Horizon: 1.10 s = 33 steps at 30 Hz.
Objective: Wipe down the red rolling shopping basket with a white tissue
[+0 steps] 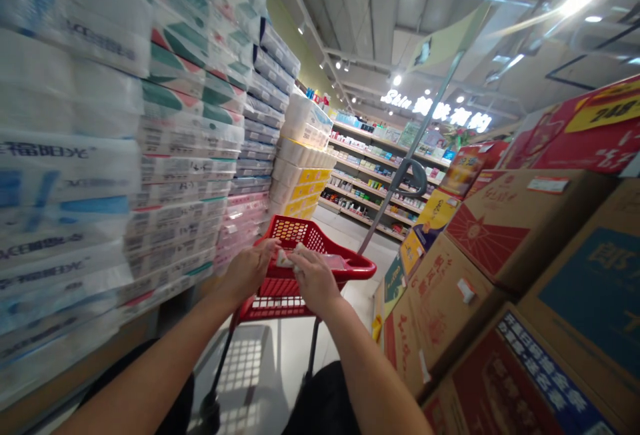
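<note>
A left hand [247,272] and right hand [315,282] pinch a small pale packet [286,259] above a red plastic shopping cart [350,265].

Head view: both hands clench the packet from either side, seemingly to keep it steady over the cart's mesh basket; its print is too blurred to read. Plastic-wrapped white toilet-paper bales [185,188] stack high along the left, printed brown cardboard cartons [470,315] along the right, with a pale tiled floor [350,308] running toward brightly lit merchandise shelves [370,182].
</note>
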Available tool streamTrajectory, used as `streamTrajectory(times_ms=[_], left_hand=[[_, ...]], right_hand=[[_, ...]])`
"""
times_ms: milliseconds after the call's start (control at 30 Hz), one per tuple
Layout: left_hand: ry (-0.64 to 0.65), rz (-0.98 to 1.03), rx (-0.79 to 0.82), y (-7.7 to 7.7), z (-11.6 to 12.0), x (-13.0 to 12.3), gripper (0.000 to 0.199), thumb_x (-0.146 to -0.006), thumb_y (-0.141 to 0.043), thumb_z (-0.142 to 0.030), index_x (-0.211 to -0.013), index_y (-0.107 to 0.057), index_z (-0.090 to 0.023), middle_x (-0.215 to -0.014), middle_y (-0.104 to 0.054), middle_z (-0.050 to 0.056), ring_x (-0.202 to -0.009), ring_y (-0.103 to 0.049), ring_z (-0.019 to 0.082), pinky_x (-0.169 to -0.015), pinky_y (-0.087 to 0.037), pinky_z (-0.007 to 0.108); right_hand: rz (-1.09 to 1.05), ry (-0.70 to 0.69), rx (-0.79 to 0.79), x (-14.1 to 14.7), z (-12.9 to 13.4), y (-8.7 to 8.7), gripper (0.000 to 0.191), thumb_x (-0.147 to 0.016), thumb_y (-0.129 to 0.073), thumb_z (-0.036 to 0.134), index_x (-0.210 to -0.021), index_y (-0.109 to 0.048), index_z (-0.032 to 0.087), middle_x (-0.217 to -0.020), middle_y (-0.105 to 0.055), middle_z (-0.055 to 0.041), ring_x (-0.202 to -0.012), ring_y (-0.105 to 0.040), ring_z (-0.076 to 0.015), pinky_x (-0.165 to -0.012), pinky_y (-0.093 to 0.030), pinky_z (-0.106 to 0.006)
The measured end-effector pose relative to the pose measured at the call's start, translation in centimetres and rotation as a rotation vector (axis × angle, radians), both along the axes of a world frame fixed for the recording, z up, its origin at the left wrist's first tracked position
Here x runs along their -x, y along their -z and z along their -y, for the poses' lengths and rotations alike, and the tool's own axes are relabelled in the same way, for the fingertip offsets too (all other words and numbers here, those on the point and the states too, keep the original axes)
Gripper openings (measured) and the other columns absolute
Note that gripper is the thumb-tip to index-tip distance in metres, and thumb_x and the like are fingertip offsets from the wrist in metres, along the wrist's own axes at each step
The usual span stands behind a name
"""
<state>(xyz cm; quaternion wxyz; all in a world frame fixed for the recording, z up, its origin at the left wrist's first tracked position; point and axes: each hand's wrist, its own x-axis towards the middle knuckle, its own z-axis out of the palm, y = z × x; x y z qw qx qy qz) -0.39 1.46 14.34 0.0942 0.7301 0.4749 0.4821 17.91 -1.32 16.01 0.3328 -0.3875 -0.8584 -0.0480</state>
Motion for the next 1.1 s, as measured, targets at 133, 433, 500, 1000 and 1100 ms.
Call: streamTrajectory(times_ms=[133, 433, 500, 1000, 1100], left_hand=[[0.023, -0.114, -0.150, -1.2, 0.9, -1.3, 0.063, -0.095, -0.023, -0.055, -0.142, -0.041, -0.017, -0.151, -0.040, 0.011, -0.136, -0.042, 0.024, -0.110, -0.038, 0.042], [0.154, -0.386, -0.240, -0.9, 1.8, -1.6, 0.039, -0.095, -0.036, -0.045, -0.122, -0.061, -0.034, -0.125, -0.066, 0.000, -0.113, -0.060, 0.021, -0.098, -0.044, 0.040], [0.078, -0.397, -0.303, 0.1, 1.9, -0.9, 0.033, -0.093, -0.042, -0.040, -0.118, -0.064, -0.035, -0.127, -0.065, 0.000, -0.123, -0.052, 0.026, -0.104, -0.037, 0.047], [-0.135, -0.677, 0.069, -3.0, 1.0, 0.5, 0.054, -0.093, -0.026, -0.052, -0.083, -0.070, -0.023, -0.084, -0.073, 0.009, -0.079, -0.066, 0.024, -0.072, -0.044, 0.035], [-0.124, -0.698, 0.236, -3.9, -0.2, 0.4, 0.058, -0.090, -0.028, -0.056, -0.075, -0.072, -0.021, -0.078, -0.073, 0.012, -0.075, -0.065, 0.024, -0.065, -0.042, 0.032]], right_hand=[[-0.208, -0.069, 0.151, 2.1, -1.0, -0.3, 0.067, -0.079, -0.055, 0.012, -0.144, -0.039, 0.020, -0.130, -0.059, -0.0091, -0.121, -0.053, -0.0237, -0.105, -0.042, -0.043], [-0.854, 0.119, 0.240, -4.9, -3.9, -2.9, 0.045, -0.078, -0.047, 0.023, -0.119, -0.063, 0.018, -0.128, -0.061, -0.0081, -0.120, -0.056, -0.0210, -0.100, -0.044, -0.033], [-0.598, 0.270, 0.232, -6.1, -3.7, -2.6, 0.035, -0.084, -0.046, 0.029, -0.109, -0.069, 0.019, -0.120, -0.066, -0.0077, -0.115, -0.059, -0.0203, -0.100, -0.043, -0.031], [0.117, 0.631, 0.330, -3.3, -0.3, -1.5, 0.046, -0.098, -0.027, 0.050, -0.104, -0.066, 0.026, -0.108, -0.069, -0.0062, -0.091, -0.065, -0.0224, -0.079, -0.044, -0.034], [0.119, 0.630, 0.325, -3.4, 0.0, -1.6, 0.045, -0.098, -0.028, 0.050, -0.105, -0.066, 0.027, -0.106, -0.070, -0.0054, -0.091, -0.066, -0.0231, -0.078, -0.044, -0.034]])
